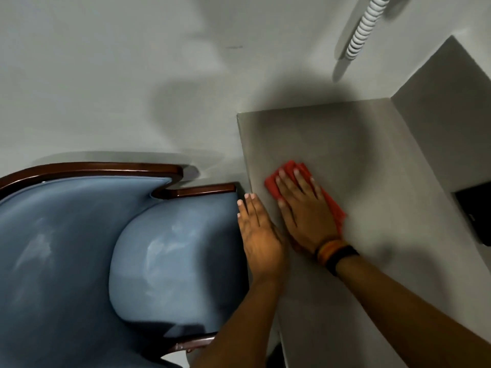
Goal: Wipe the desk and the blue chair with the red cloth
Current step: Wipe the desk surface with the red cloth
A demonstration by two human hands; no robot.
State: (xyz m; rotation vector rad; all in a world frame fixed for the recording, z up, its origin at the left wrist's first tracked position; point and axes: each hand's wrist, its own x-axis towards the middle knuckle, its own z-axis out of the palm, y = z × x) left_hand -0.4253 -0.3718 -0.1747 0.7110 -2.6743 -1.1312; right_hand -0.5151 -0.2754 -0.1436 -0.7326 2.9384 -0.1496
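While our right hand [303,208] presses the red cloth [289,171] flat against the worktop [332,134], fingers spread on top rather than curled around it, our left hand [259,232] lies open and empty along the worktop's left edge. That edge runs away from us, and the cloth sits just inside it, under the right palm. Most of the unwiped surface appears to lie ahead and to the right, so we judge the next strokes go that way. Immediately left, nearly touching the worktop, stands the blue chair [172,251]; our left hand is nearer it, though the cloth is with the right.
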